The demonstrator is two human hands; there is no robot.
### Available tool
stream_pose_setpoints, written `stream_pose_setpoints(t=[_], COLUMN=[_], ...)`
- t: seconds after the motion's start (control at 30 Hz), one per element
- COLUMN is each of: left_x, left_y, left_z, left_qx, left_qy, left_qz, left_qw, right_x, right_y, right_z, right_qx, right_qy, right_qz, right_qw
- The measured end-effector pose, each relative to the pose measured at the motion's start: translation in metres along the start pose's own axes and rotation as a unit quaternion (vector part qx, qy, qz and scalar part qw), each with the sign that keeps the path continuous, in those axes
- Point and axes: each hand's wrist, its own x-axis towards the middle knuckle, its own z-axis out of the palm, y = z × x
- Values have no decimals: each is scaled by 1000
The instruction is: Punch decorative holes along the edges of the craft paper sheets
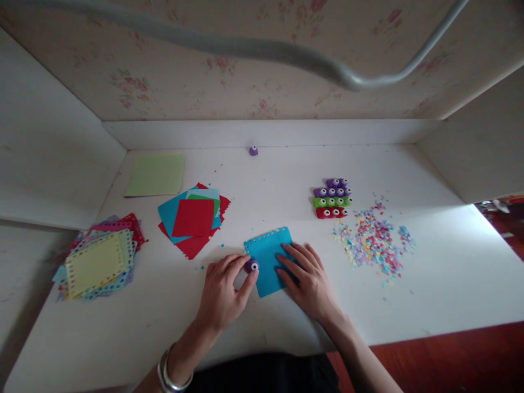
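A blue sheet of paper (270,259) lies slightly turned on the table in front of me, with a row of punched holes along its far edge and a few near its upper left corner. At its left edge sits a small purple hole punch (252,266) with a white round button. My left hand (225,289) grips this punch between thumb and fingers. Spread over the right part of the sheet, the fingers of my right hand (305,275) press it flat.
Loose coloured sheets (192,218) lie left of centre, pale green paper (155,174) behind them. A stack of hole-edged sheets (96,265) is at far left. Several other punches (333,201) stand in rows at right, beside scattered paper dots (379,240). One purple punch (254,151) stands at the back.
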Motion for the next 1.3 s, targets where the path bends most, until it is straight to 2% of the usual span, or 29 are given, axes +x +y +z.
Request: stream_pose_setpoints(t=[0.23, 0.57, 0.87, 1.3], left_x=[10, 6, -11, -14], left_y=[7, 5, -3, -8], left_z=[2, -3, -7, -4], left_qx=[0, -8, 51, 34], left_qy=[-16, -24, -50, -45], left_qz=[-29, -48, 27, 61], left_qw=[999, 999, 997, 997], right_x=[-2, -3, -2, -2], right_y=[-2, -2, -3, -2], right_z=[1, 2, -1, -1], right_qx=[-12, -6, 0, 17], right_qy=[-1, 23, 14, 16], right_qz=[5, 21, 33, 42], right_qw=[1000, 999, 999, 999])
